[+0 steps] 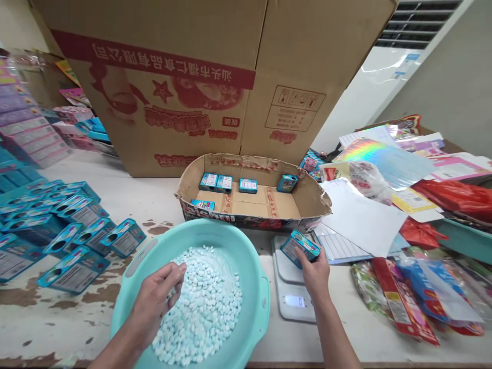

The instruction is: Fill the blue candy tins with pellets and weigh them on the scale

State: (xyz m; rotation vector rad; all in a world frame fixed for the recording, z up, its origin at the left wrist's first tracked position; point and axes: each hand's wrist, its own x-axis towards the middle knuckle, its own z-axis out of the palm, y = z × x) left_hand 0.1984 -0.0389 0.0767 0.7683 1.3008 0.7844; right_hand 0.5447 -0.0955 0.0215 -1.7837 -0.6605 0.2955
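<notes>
At the counter (284,343), the right hand (314,266) is clamped around a small blue box (300,249) over the white scale (287,304), while the left hand (158,294), well apart, curls above pale tablets (203,310) in a turquoise basin (265,302), its grip impossible to tell.

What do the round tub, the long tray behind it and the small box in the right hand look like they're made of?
Tub: likely plastic, smooth with a soft sheen, and a moulded-looking handle. Tray: cardboard, matte brown inside, with ragged edges. Box: perhaps card, printed and slightly shiny, with flat sides; thin metal can't be ruled out.
</notes>
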